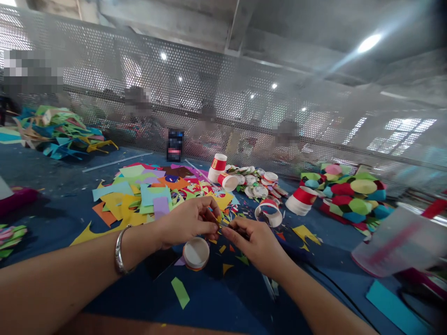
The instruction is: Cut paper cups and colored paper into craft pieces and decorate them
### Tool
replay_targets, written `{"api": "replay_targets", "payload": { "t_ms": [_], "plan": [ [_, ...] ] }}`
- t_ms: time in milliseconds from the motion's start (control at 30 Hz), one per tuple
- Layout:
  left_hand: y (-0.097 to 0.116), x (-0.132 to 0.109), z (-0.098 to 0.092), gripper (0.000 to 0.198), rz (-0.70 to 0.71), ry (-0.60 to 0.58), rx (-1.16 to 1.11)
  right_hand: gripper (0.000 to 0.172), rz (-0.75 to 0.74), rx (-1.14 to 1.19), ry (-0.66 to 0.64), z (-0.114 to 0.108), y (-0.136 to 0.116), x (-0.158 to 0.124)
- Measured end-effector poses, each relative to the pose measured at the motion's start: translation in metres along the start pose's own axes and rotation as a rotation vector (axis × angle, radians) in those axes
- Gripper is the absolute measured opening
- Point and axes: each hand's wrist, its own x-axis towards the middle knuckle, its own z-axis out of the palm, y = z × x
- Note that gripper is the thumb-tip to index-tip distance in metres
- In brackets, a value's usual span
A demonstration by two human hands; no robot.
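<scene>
My left hand point(186, 221), with a silver bangle point(120, 251) on the wrist, is closed in a pinch on a small yellow paper scrap point(218, 218). My right hand point(254, 242) meets it fingertip to fingertip, also pinched on the same scrap. Both hands hover over a dark blue table point(216, 302). Just below my left hand an upturned paper cup point(196, 253) with a white base rests on the table. Small coloured paper bits lie scattered around it.
A heap of coloured paper offcuts point(146, 190) lies behind my hands. Red and white paper cups point(219, 167), cut cup rings point(268, 214) and a cup stack point(300, 200) sit beyond. Coloured paper-covered balls point(349, 197) are at the right, a blurred plastic container point(398, 242) nearer. A perforated metal screen point(223, 107) backs the table.
</scene>
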Motion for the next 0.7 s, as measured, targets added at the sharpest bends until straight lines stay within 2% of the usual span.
{"api": "replay_targets", "payload": {
  "t_ms": [167, 500, 600, 700],
  "plan": [
    [0.004, -0.002, 0.0, 0.024, -0.007, 0.01, 0.022, 0.038, -0.007, -0.005, -0.002, 0.0, -0.001, 0.001],
    [-0.001, 0.002, -0.005, 0.032, -0.022, 0.012, 0.039, 0.042, 0.019, -0.035, 0.006, -0.002, 0.0, 0.0],
    [-0.004, 0.005, -0.016, 0.026, 0.022, 0.034, 0.273, 0.041, 0.052, -0.047, 0.045, -0.004, 0.003, 0.001],
    [-0.01, 0.011, -0.029, 0.014, 0.159, 0.118, 0.767, 0.04, 0.068, -0.038, 0.107, -0.007, 0.005, 0.002]
  ]
}}
